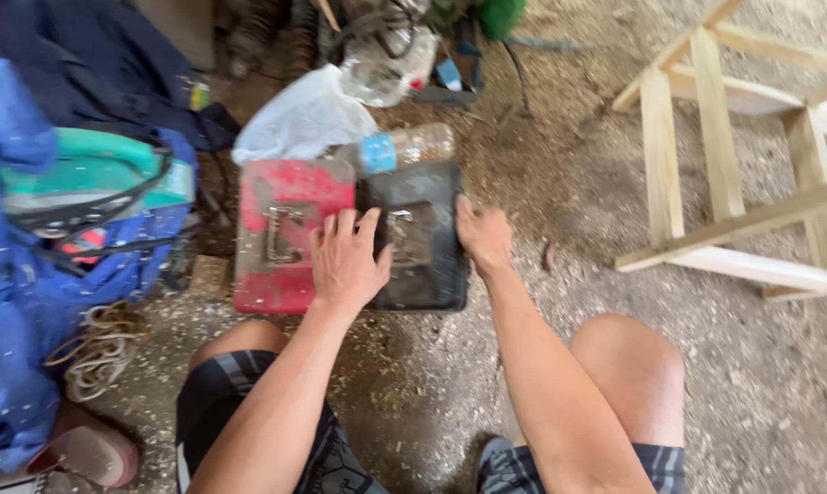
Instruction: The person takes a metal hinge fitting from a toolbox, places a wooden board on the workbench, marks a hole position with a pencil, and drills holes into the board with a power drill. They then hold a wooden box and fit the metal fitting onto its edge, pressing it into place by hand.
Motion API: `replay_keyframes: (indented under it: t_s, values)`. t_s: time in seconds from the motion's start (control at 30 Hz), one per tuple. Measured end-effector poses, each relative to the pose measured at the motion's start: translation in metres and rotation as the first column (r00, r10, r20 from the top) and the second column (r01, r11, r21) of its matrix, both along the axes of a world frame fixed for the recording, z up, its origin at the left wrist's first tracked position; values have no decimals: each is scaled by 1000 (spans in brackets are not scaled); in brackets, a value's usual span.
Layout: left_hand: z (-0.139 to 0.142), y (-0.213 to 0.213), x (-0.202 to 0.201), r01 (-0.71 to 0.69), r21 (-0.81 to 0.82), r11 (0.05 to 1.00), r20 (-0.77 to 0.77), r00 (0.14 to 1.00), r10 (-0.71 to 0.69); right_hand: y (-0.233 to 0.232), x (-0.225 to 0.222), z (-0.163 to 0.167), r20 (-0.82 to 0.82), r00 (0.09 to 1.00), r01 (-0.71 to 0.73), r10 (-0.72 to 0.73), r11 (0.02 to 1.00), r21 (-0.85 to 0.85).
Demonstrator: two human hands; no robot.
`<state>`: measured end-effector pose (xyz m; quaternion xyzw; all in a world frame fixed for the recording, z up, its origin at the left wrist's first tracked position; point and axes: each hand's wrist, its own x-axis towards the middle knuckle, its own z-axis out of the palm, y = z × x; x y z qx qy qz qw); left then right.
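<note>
While the person crouches over a dusty floor strewn with sawdust, both bare arms reach forward from the lower edge of the frame toward a dark metal case lying flat near the centre. On the left, the left hand lies palm down with its fingers spread, covering the seam where the dark case meets a red metal case just beside it; it presses flat and grips nothing. On the right, the right hand curls over the right edge of the dark case, fingers bent onto its top, wrist straight and forearm running down toward the lower right. Neither hand touches the other, and they sit on opposite sides of the dark case's latch plate. Bare knees and plaid shorts fill the lower part of the frame. Above the cases, a clear plastic bottle with a blue label lies on its side, touching the top edge of the dark case, with a white plastic bag next to it. At the far left sits a blue cloth bundle with a teal tool and coiled rope. A pale wooden frame stands in the upper right.
</note>
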<state>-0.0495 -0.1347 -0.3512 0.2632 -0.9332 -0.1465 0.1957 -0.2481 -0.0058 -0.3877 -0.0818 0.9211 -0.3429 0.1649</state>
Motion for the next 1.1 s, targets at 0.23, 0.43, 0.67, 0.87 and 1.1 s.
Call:
replay_keyframes:
  t_s: [0.23,0.43,0.67,0.87,1.1]
  values:
    - [33,23,-20,83,279,957,-183,983,-32,-29,24,65,268,784,-356,561,758,-546]
    - [34,-1,-8,2,347,938,-257,962,92,-17,4,55,302,837,-302,456,846,-440]
    - [26,-4,-9,-34,428,903,-259,953,158,-7,2,-11,533,832,-80,156,983,-164]
    - [27,-4,-7,-51,424,904,-273,945,182,-13,14,-28,468,873,-139,140,990,-37]
    - [25,-5,-7,-50,429,902,-295,936,193,-38,61,-58,-87,747,-646,659,751,138]
